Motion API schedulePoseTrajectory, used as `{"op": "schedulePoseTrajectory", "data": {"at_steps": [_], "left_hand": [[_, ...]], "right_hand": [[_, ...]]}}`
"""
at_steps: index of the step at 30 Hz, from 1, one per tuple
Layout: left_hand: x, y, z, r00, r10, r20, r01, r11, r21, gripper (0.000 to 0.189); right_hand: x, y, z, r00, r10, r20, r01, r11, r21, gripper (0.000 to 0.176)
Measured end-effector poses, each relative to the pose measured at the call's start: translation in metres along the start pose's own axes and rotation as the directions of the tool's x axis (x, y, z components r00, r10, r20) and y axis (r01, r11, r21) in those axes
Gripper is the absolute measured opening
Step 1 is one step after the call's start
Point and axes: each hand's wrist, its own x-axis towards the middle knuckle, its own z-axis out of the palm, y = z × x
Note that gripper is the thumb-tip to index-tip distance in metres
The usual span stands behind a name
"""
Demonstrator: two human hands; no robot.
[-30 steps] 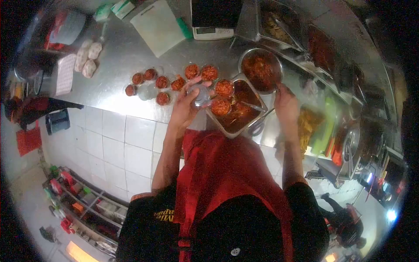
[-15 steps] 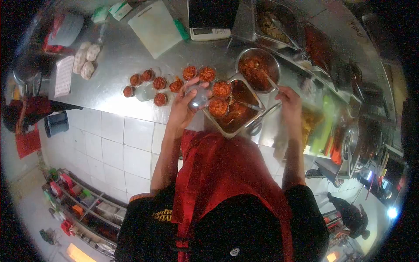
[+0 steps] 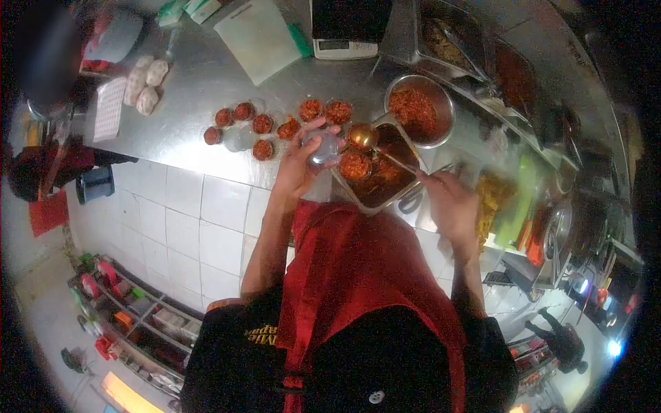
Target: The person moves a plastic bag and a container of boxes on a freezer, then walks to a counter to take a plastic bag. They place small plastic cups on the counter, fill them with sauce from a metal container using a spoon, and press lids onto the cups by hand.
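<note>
My left hand is closed around a clear plastic cup, held at the counter's near edge. Fingers wrapped on its handle, my right hand holds a ladle, whose bowl is over the filled cups beside the clear one. Beneath the ladle's handle is a rectangular metal tray of dark red sauce. A round metal bowl with red food stands behind the tray. Several small cups of red food are spread to the left, and one filled cup is at the tray's left side.
A steel counter carries a white board, a scale, wrapped bundles and a paper sheet. Food trays line the back right. Scissors lie beside the sauce tray. Another person is at the lower right.
My right hand has moved down and left, bringing the ladle out of the round bowl to the filled cups. My left hand still holds the clear cup. The view has shifted slightly.
</note>
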Motion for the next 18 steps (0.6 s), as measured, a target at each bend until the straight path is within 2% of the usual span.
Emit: {"op": "schedulePoseTrajectory", "data": {"at_steps": [1, 3, 4, 6, 9, 11, 12, 13, 14, 15, 16, 17, 18], "left_hand": [[0.000, 0.000, 0.001, 1.000, 0.000, -0.001, 0.000, 1.000, 0.000, 0.039], [0.001, -0.001, 0.003, 0.999, -0.015, -0.048, 0.014, 0.999, -0.029, 0.050], [0.000, -0.001, 0.003, 0.999, -0.014, -0.049, 0.012, 0.999, -0.031, 0.050], [0.000, -0.001, 0.001, 1.000, -0.015, -0.027, 0.015, 1.000, -0.008, 0.039], [-0.001, 0.000, 0.003, 0.999, -0.013, -0.045, 0.012, 1.000, -0.022, 0.049], [-0.002, -0.001, 0.002, 1.000, -0.003, -0.027, 0.002, 1.000, -0.031, 0.048], [-0.001, -0.001, 0.001, 1.000, 0.005, -0.005, -0.005, 0.999, -0.037, 0.048], [-0.001, 0.000, 0.002, 1.000, 0.009, -0.005, -0.009, 0.999, -0.037, 0.048], [-0.002, 0.000, 0.004, 1.000, 0.000, -0.022, -0.001, 1.000, -0.023, 0.048], [-0.002, 0.001, 0.006, 0.999, -0.006, -0.040, 0.006, 1.000, -0.009, 0.049], [0.000, -0.001, 0.005, 0.999, 0.004, -0.046, -0.004, 1.000, -0.006, 0.049], [0.001, -0.003, 0.004, 1.000, 0.012, -0.010, -0.012, 0.999, -0.033, 0.049], [0.001, -0.002, 0.002, 1.000, 0.023, 0.019, -0.022, 0.998, -0.058, 0.049]], "right_hand": [[0.001, -0.002, -0.003, 0.999, -0.037, 0.001, 0.037, 0.999, -0.028, 0.029], [0.000, -0.002, -0.006, 0.997, -0.077, 0.001, 0.077, 0.995, -0.060, 0.029], [-0.001, -0.002, -0.007, 0.999, -0.049, 0.020, 0.050, 0.997, -0.064, 0.029], [-0.004, 0.001, -0.006, 0.999, -0.023, 0.038, 0.026, 0.997, -0.070, 0.030], [-0.004, 0.008, -0.007, 0.998, -0.054, -0.044, 0.052, 0.998, -0.045, 0.027], [-0.002, 0.014, -0.013, 0.996, 0.039, -0.081, -0.044, 0.997, -0.064, 0.023], [-0.001, 0.017, -0.010, 0.996, 0.036, -0.082, -0.042, 0.997, -0.063, 0.023], [0.000, 0.022, -0.004, 0.959, 0.260, -0.113, -0.257, 0.965, 0.045, 0.022], [0.001, 0.027, 0.002, 0.873, 0.473, -0.117, -0.454, 0.877, 0.159, 0.021], [0.001, 0.033, 0.006, 0.876, 0.469, -0.116, -0.449, 0.879, 0.162, 0.021], [0.004, 0.041, 0.010, 0.853, 0.520, -0.045, -0.509, 0.848, 0.145, 0.023], [0.006, 0.047, 0.015, 0.826, 0.562, 0.029, -0.561, 0.818, 0.128, 0.025], [0.006, 0.048, 0.021, 0.837, 0.546, 0.040, -0.545, 0.826, 0.141, 0.025]]}}
